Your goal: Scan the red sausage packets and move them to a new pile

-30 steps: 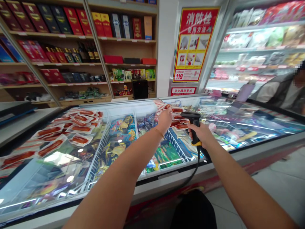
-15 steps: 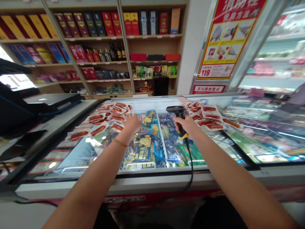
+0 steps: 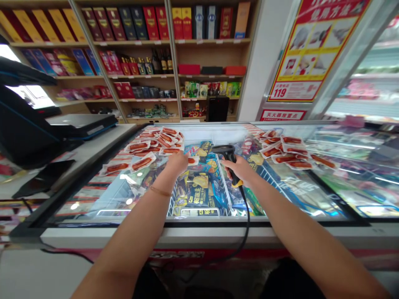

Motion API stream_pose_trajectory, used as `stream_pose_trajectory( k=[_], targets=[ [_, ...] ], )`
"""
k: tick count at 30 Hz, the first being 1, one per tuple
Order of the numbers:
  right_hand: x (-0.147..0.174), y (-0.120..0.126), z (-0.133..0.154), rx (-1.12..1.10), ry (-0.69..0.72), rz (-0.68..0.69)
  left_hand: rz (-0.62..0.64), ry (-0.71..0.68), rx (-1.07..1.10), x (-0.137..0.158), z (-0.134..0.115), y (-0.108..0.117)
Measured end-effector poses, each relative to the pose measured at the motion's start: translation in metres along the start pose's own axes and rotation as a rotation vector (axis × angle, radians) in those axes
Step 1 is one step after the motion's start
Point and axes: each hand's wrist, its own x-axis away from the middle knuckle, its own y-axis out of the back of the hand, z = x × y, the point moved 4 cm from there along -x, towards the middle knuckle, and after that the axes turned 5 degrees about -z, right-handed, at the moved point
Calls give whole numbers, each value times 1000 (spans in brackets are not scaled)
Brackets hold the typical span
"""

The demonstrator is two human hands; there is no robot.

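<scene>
Barcode scanner (image 3: 230,155) gripped in curled right hand (image 3: 242,168); sausage packet (image 3: 193,160) pinched in left hand (image 3: 177,163). One pile (image 3: 137,146) left of scanner, another pile (image 3: 284,159) right; scanned count cannot be told.

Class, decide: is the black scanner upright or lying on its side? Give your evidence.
Roughly upright: the black scanner is in the right hand, its head uppermost and its cable hanging from the lower end.

A shop: stocked shelves (image 3: 187,41), glass-topped freezer (image 3: 218,234), handheld barcode scanner (image 3: 230,154).
</scene>
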Motion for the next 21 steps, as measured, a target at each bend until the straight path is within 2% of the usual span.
stream_pose_trajectory(
  k=[7,11,15,21],
  targets=[
    [5,0,3,15,25,19,-27,8,-93,-6,22,-3],
    [9,-3,4,31,29,40,-43,-48,-10,-9,27,-2],
    [13,-5,5,28,41,30,-23,-36,320,-10,22,-1],
    [18,-9,4,41,83,42,8,162,1019,-11,13,-17]
  ],
)
